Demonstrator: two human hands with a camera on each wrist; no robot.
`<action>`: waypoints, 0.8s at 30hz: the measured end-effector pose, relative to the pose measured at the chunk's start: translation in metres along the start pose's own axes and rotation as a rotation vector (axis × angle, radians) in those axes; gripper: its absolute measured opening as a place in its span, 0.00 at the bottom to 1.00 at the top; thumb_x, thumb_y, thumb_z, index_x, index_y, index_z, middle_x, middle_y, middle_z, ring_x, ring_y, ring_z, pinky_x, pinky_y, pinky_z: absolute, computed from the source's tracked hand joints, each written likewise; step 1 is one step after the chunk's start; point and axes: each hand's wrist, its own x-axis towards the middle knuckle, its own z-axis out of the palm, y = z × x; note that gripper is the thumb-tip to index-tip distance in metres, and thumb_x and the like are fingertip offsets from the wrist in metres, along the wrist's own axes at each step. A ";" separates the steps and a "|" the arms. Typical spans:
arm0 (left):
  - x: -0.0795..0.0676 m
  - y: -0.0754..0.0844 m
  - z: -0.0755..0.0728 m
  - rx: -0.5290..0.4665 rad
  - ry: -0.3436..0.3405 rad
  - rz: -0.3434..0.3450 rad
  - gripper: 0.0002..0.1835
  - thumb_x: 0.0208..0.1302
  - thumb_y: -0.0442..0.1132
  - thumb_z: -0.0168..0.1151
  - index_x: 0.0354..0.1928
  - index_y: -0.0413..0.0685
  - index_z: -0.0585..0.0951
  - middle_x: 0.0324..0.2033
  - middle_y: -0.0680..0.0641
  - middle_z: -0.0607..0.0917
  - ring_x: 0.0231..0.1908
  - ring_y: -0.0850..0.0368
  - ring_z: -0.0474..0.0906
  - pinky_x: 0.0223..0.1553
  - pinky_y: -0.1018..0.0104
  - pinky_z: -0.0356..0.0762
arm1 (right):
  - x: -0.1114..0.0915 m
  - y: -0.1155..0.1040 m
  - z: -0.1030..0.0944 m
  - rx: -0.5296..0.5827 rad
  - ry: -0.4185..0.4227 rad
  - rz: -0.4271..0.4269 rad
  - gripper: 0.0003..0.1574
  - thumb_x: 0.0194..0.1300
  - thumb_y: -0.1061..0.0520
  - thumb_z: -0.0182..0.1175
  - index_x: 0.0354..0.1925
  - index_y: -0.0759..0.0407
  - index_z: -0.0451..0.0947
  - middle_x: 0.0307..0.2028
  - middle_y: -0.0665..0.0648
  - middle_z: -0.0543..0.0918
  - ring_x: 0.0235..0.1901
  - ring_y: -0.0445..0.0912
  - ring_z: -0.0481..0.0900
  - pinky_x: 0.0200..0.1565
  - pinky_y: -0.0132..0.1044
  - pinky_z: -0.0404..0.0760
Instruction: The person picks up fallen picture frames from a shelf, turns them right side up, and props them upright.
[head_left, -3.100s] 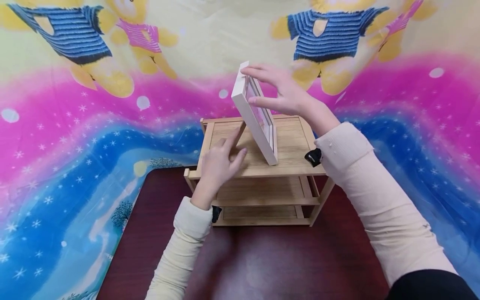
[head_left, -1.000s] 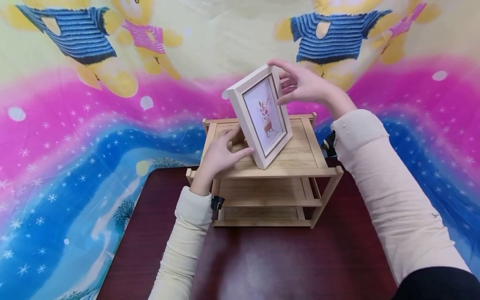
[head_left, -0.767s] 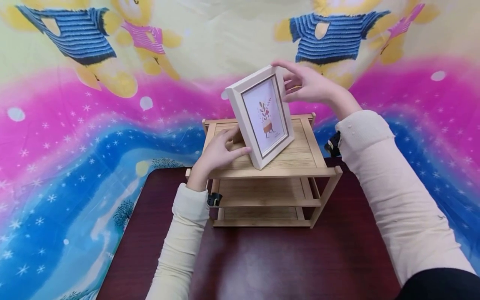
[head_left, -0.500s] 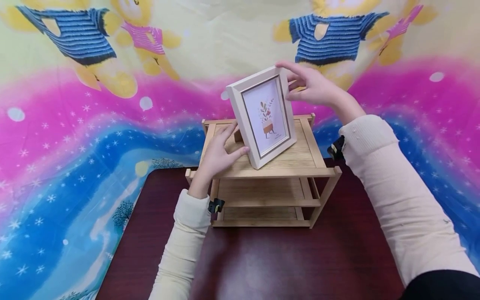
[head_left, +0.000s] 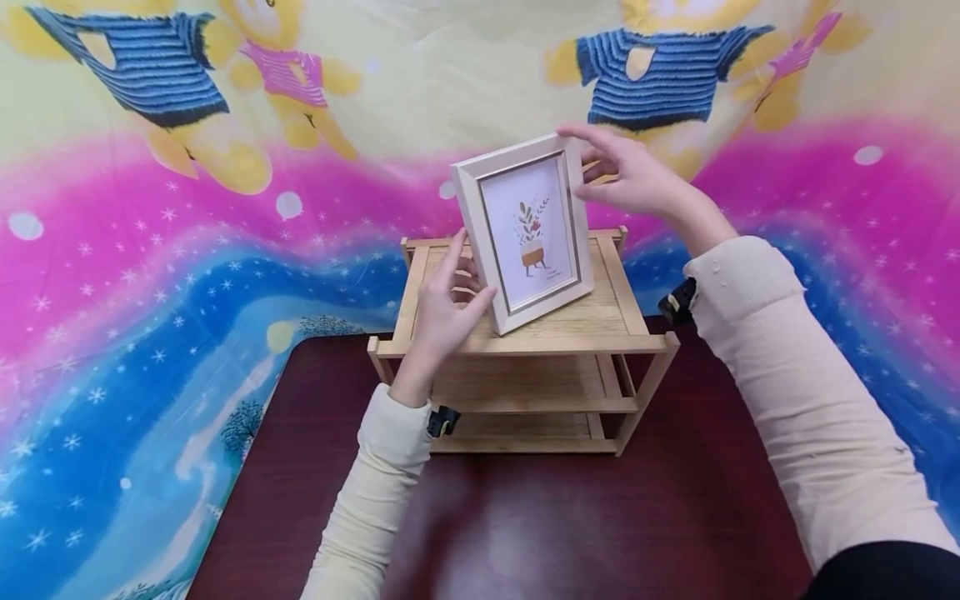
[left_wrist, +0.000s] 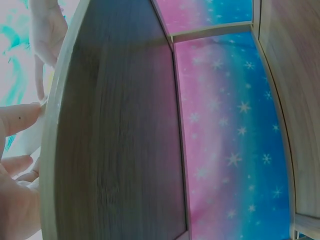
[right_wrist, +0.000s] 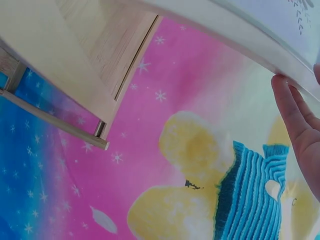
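Note:
A cream picture frame [head_left: 528,225] with a potted-plant print stands tilted on the top shelf of a small wooden rack [head_left: 613,292], turned mostly toward the head camera. My left hand [head_left: 442,317] holds its lower left side, thumb at the front edge and other fingers toward the back. At the upper right corner, my right hand [head_left: 633,175] has its index finger on top and thumb against the side. The right wrist view shows right fingertips [right_wrist: 282,82] at the edge of the frame. In the left wrist view, left fingers [left_wrist: 20,120] show beyond a shelf edge.
Below the top are two more rack shelves, the middle one [head_left: 525,379] and a bottom one [head_left: 517,427]. The rack stands on a dark red table [head_left: 525,517]. Behind hangs a backdrop cloth [head_left: 322,192] printed with bears and snowflakes.
The picture frame has turned from nearly edge-on to mostly facing the head camera. My right hand has moved right along with its corner; my left hand stays at its left side.

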 end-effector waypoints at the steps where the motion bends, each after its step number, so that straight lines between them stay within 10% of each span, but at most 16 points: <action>1: 0.001 -0.001 -0.001 0.002 -0.003 -0.007 0.39 0.54 0.30 0.63 0.67 0.42 0.58 0.37 0.40 0.76 0.32 0.52 0.79 0.33 0.65 0.79 | -0.001 0.000 0.000 0.005 0.007 -0.002 0.44 0.62 0.66 0.54 0.69 0.43 0.50 0.54 0.65 0.71 0.50 0.56 0.72 0.52 0.47 0.70; 24: 0.016 -0.009 -0.019 -0.014 -0.094 -0.139 0.32 0.59 0.26 0.57 0.66 0.43 0.62 0.44 0.35 0.76 0.40 0.45 0.77 0.40 0.56 0.78 | -0.028 0.008 0.005 0.057 0.139 -0.103 0.41 0.59 0.66 0.59 0.66 0.45 0.59 0.41 0.60 0.75 0.39 0.41 0.78 0.44 0.29 0.76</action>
